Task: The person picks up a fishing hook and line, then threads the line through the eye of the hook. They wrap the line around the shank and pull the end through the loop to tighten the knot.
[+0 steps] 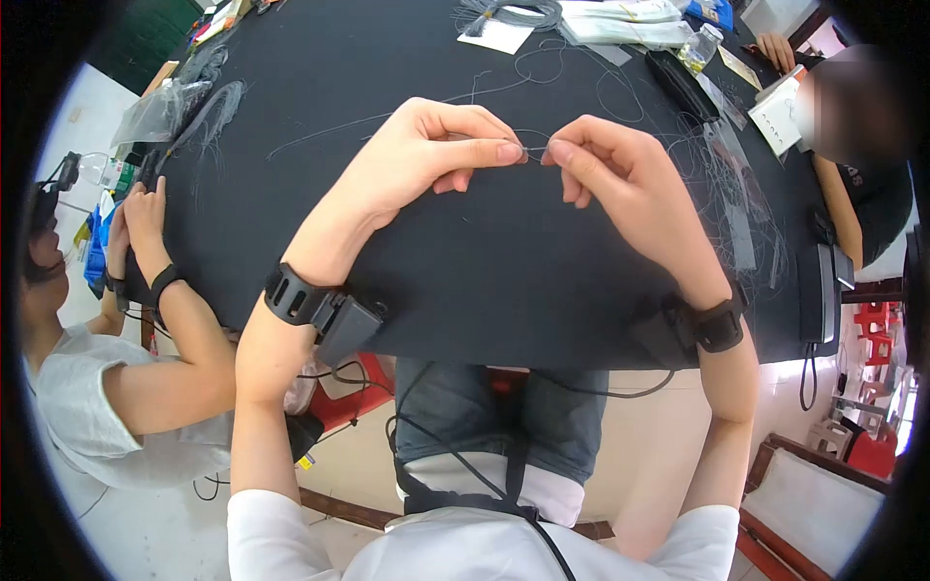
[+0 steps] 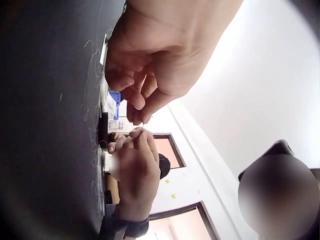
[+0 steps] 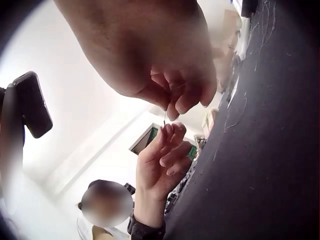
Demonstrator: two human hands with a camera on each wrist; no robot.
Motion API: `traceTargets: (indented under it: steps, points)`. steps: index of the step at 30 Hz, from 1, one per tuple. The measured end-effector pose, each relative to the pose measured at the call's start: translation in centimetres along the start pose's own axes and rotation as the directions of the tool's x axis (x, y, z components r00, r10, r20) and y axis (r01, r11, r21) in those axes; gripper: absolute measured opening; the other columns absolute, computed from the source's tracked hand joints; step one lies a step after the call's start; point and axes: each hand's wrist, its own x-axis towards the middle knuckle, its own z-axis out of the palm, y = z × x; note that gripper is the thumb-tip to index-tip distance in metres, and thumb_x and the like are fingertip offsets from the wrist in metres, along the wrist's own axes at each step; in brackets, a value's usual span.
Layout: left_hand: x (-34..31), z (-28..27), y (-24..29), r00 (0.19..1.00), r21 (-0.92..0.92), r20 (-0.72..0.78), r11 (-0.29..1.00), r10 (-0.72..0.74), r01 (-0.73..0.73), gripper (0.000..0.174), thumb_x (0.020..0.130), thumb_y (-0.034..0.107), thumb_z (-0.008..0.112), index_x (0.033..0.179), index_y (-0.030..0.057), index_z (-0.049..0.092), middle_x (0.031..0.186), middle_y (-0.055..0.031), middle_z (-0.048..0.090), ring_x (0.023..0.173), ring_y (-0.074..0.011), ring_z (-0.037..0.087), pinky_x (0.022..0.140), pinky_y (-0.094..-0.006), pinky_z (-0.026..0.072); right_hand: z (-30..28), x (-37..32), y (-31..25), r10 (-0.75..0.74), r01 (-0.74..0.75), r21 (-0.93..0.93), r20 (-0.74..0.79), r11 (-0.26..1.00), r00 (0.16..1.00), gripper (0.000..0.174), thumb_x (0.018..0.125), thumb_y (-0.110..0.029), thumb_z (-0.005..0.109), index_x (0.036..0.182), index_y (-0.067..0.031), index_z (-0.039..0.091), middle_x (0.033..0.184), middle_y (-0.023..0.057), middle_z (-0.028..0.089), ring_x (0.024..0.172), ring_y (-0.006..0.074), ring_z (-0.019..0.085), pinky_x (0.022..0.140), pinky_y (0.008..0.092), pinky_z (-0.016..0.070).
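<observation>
My left hand (image 1: 426,150) and right hand (image 1: 620,165) face each other above the black table (image 1: 484,281), fingertips a small gap apart. Each pinches a thin grey cord (image 1: 535,148) between thumb and forefinger, and a short piece of it spans the gap. The left wrist view shows the left hand (image 2: 155,65) with its thumb and finger together at the strand. In the right wrist view a fine strand (image 3: 164,119) runs between both sets of fingertips, dark at its lower end. Most of the cord is hidden in the fingers.
Loose cord (image 1: 329,132) trails over the table behind my hands. A coil of grey cord (image 1: 509,15), plastic packets (image 1: 630,29) and a black case (image 1: 681,85) lie at the back. Tangled clear strands (image 1: 727,184) spread at right. Other people sit at both sides.
</observation>
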Motion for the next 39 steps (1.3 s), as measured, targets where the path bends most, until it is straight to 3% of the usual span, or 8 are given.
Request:
traceTargets:
  steps: [4,8,13,17,21,27,33,39]
  points:
    - [0.1,0.1,-0.2,0.998,-0.024,0.047,0.999,0.033,-0.032,0.021,0.08,0.02,0.061,0.086,0.0009,0.067,0.084,-0.0046,0.063,0.051,-0.0036,0.044,0.044,-0.0164,0.0333,-0.9,0.0,0.3,0.07,-0.079,0.129,0.072,0.989,0.995,0.021,0.087,-0.02,0.052,0.083,-0.0013,0.061,0.066,0.0018,0.056,0.06,0.0069,0.054,0.053,0.0206,0.0404]
    - [0.1,-0.1,-0.3,0.996,-0.043,0.055,0.997,0.065,-0.062,0.02,0.081,0.019,0.059,0.086,0.0013,0.067,0.085,-0.0048,0.063,0.052,-0.0038,0.045,0.045,-0.0168,0.0344,-0.7,-0.1,1.1,0.059,-0.061,0.373,0.016,0.926,0.998,0.025,0.087,-0.025,0.051,0.085,-0.0022,0.061,0.076,0.0045,0.058,0.065,0.0086,0.054,0.059,0.0223,0.0427]
    - [0.0,-0.1,0.1,0.994,0.027,0.036,0.994,0.102,-0.103,0.019,0.082,0.019,0.058,0.083,0.0023,0.066,0.083,-0.0035,0.062,0.056,-0.0046,0.047,0.048,-0.0177,0.0363,-0.6,-0.1,0.8,0.002,-0.065,0.74,0.085,0.67,0.996,0.026,0.089,-0.028,0.046,0.084,-0.0048,0.057,0.089,0.0088,0.058,0.066,0.0124,0.055,0.063,0.0248,0.0446]
    - [-0.2,0.1,0.1,0.965,0.262,-0.025,0.933,0.262,-0.247,0.014,0.082,0.015,0.058,0.08,0.0021,0.065,0.082,-0.0029,0.061,0.059,-0.0058,0.049,0.051,-0.0182,0.039,-0.7,0.1,2.2,-0.026,-0.089,0.802,0.13,0.591,0.991,0.026,0.09,-0.027,0.043,0.082,-0.0049,0.054,0.088,0.0086,0.057,0.062,0.0117,0.05,0.061,0.0252,0.0425]
    - [-0.5,0.5,0.3,0.874,0.528,0.024,0.737,0.485,-0.423,0.007,0.079,0.006,0.059,0.081,0.0007,0.064,0.083,-0.0038,0.06,0.064,-0.0073,0.054,0.055,-0.0189,0.0427,-0.5,0.1,2.5,0.012,-0.099,0.82,0.112,0.563,0.994,0.025,0.091,-0.024,0.043,0.081,-0.0042,0.055,0.083,0.0073,0.055,0.058,0.0103,0.044,0.058,0.0251,0.039]
    - [-0.7,0.8,0.6,0.783,0.647,0.069,0.569,0.618,-0.507,0.007,0.075,-0.002,0.06,0.081,0.0004,0.064,0.082,-0.0049,0.061,0.066,-0.0099,0.058,0.054,-0.0182,0.0447,-0.4,-0.1,2.3,0.036,-0.108,0.811,0.107,0.575,0.994,0.024,0.09,-0.022,0.044,0.079,-0.004,0.055,0.079,0.0053,0.054,0.055,0.0084,0.04,0.056,0.024,0.037]
    - [-0.8,1.0,0.7,0.76,0.683,0.079,0.52,0.645,-0.513,0.007,0.074,-0.003,0.06,0.08,-0.0006,0.063,0.081,-0.006,0.061,0.065,-0.01,0.058,0.053,-0.0187,0.0446,-0.6,-0.1,2.6,0.032,-0.098,0.796,0.098,0.598,0.995,0.024,0.09,-0.022,0.043,0.079,-0.0037,0.055,0.077,0.0045,0.053,0.055,0.007,0.039,0.055,0.0229,0.0363]
    - [-0.5,0.5,0.4,0.825,0.577,0.071,0.652,0.561,-0.493,0.006,0.078,0.003,0.058,0.081,-0.0003,0.063,0.082,-0.0044,0.06,0.06,-0.0084,0.054,0.051,-0.0187,0.0425,-0.8,0.0,2.8,0.099,-0.134,0.818,0.094,0.559,0.991,0.024,0.09,-0.023,0.044,0.079,-0.0036,0.054,0.078,0.0055,0.053,0.056,0.0076,0.039,0.055,0.0234,0.0356]
